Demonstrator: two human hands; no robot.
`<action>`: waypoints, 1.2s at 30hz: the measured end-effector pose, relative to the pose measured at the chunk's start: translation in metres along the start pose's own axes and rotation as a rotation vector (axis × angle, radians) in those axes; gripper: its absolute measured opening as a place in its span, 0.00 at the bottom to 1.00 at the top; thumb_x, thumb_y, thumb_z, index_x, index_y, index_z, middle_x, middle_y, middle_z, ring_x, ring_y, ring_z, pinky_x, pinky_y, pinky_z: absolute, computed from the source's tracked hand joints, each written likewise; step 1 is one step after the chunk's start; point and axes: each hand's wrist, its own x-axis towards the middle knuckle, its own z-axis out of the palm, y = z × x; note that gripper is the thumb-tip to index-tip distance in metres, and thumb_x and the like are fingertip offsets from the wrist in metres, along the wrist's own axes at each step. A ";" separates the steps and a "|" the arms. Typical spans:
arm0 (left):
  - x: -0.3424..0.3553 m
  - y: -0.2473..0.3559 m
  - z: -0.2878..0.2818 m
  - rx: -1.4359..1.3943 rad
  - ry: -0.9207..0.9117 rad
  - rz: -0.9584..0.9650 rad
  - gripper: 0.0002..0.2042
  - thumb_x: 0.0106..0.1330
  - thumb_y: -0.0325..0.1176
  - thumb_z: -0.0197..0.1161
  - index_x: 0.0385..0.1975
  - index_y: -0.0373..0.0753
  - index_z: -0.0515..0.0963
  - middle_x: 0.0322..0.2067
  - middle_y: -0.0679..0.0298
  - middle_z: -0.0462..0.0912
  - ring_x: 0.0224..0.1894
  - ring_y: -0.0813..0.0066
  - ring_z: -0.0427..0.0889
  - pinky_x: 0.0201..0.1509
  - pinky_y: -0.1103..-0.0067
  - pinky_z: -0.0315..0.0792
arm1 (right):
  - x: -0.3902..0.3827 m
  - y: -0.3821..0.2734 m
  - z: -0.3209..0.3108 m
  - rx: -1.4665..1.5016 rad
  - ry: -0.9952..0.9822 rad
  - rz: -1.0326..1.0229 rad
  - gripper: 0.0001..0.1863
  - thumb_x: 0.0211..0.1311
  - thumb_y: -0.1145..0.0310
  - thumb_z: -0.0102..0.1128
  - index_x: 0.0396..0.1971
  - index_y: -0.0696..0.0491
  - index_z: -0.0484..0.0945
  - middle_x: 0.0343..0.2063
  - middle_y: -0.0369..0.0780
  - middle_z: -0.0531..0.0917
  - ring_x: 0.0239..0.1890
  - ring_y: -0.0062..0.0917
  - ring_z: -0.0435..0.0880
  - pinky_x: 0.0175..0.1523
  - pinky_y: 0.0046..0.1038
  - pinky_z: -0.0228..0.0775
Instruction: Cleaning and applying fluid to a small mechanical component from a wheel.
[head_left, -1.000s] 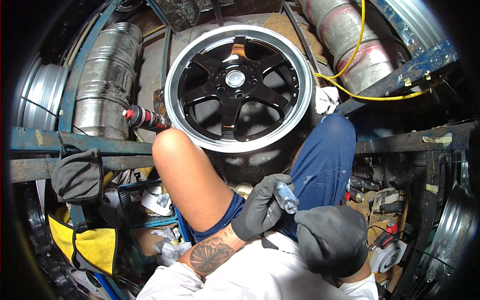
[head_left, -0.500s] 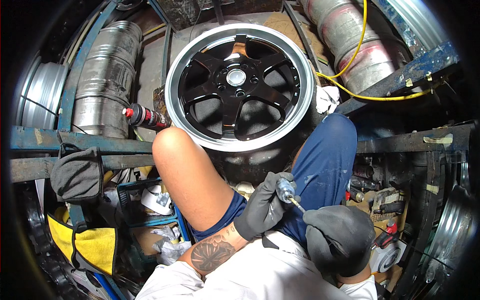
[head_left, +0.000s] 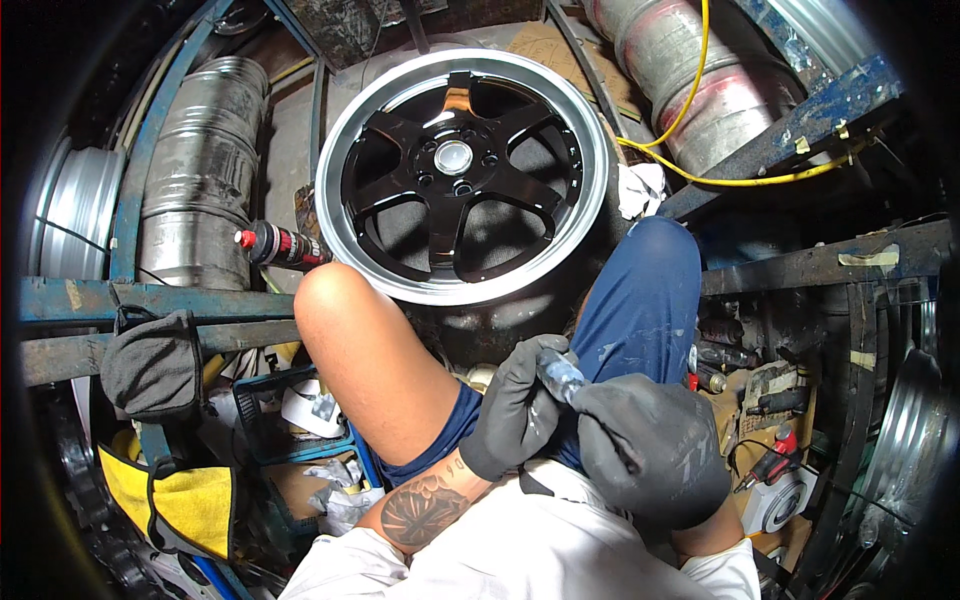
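My left hand [head_left: 515, 412], in a dark grey glove, holds a small clear bottle [head_left: 562, 376] with bluish contents, tilted in front of my lap. My right hand [head_left: 655, 450], gloved alike, is closed at the bottle's lower right end, its fingertips touching or almost touching it. The thin stick it pinched earlier is now hidden by the bottle and fingers. Beyond my knees a wheel rim [head_left: 447, 225] lies face up, with glossy black spokes, a bright silver outer lip and a round silver centre.
A dark bottle with a red cap [head_left: 285, 246] leans left of the wheel. Metal drums [head_left: 200, 165] flank it, and a yellow hose [head_left: 740, 182] crosses at right. A blue metal bar [head_left: 200, 297] runs beside my left knee. Yellow cloth [head_left: 185, 505] hangs lower left; a red-handled tool [head_left: 780, 450] lies right.
My right hand has moved up and left to the bottle, and the thin stick between them no longer shows. The bottle's tilt has changed slightly. The whole view has shifted a little.
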 end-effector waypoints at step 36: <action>0.006 -0.007 -0.024 -0.273 0.077 -0.147 0.24 0.71 0.54 0.53 0.54 0.40 0.70 0.43 0.58 0.79 0.41 0.64 0.85 0.48 0.69 0.84 | -0.004 -0.008 -0.012 0.025 0.018 0.023 0.09 0.45 0.78 0.64 0.31 0.56 0.83 0.30 0.40 0.85 0.28 0.30 0.86 0.29 0.31 0.77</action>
